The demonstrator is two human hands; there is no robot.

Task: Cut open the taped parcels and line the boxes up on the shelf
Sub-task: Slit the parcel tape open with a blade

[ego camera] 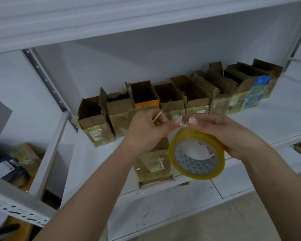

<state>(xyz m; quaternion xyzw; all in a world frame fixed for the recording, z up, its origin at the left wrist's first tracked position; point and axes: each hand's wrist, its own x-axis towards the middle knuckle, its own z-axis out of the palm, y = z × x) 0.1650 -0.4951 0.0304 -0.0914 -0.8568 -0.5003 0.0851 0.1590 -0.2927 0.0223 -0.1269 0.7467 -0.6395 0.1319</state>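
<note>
A roll of yellowish packing tape (196, 152) is held in front of the shelf by my right hand (233, 134), fingers curled round its rim. My left hand (146, 129) holds a thin yellow blade or stick (159, 115) and pinches the loose tape end at the top of the roll. Behind the hands, several opened cardboard boxes (195, 94) stand in a row along the back of the white shelf (276, 115). One taped parcel (153, 164) lies flat at the shelf's front edge, partly hidden by my left wrist.
A slotted metal upright (49, 87) bounds the bay on the left. The neighbouring lower shelf holds taped parcels (27, 157) and a dark mailer bag (5, 169). Bare shelf surface lies right of the flat parcel. Pale floor tiles (215, 223) show below.
</note>
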